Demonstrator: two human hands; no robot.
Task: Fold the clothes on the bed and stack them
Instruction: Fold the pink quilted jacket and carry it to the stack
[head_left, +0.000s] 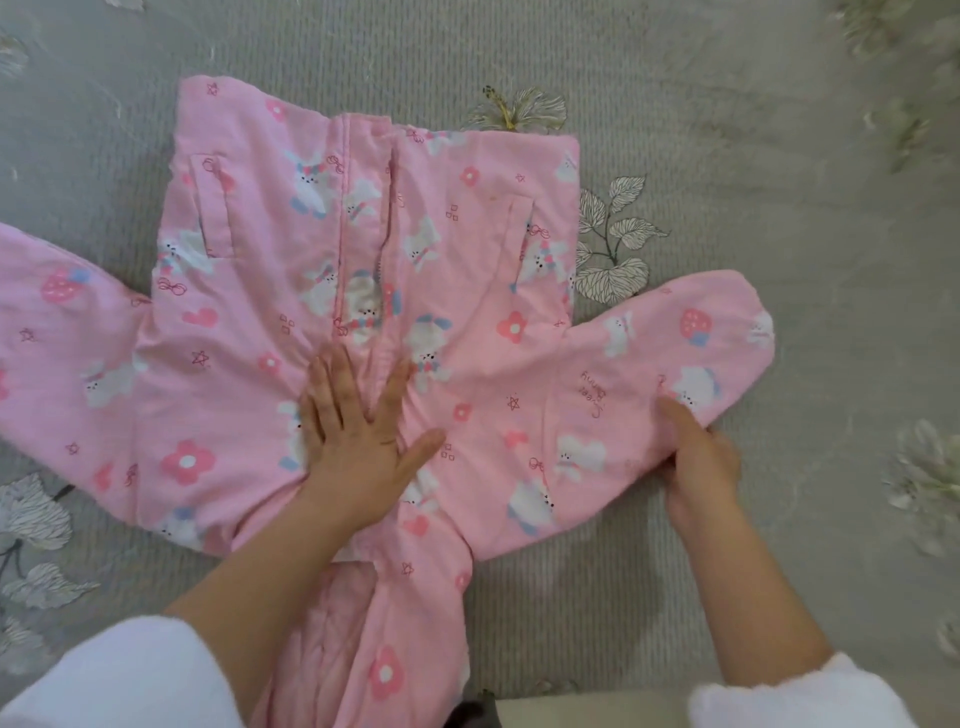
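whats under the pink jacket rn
The grey leaf-print bedspread shows around the pink jacket and runs beneath it. Anything else under it is covered.

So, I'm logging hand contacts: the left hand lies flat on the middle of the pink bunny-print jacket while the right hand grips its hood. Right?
Not quite. In the head view the right hand grips the edge of the right-side sleeve, not a hood. The rest holds: the left hand lies flat on the middle of the pink bunny-print jacket.
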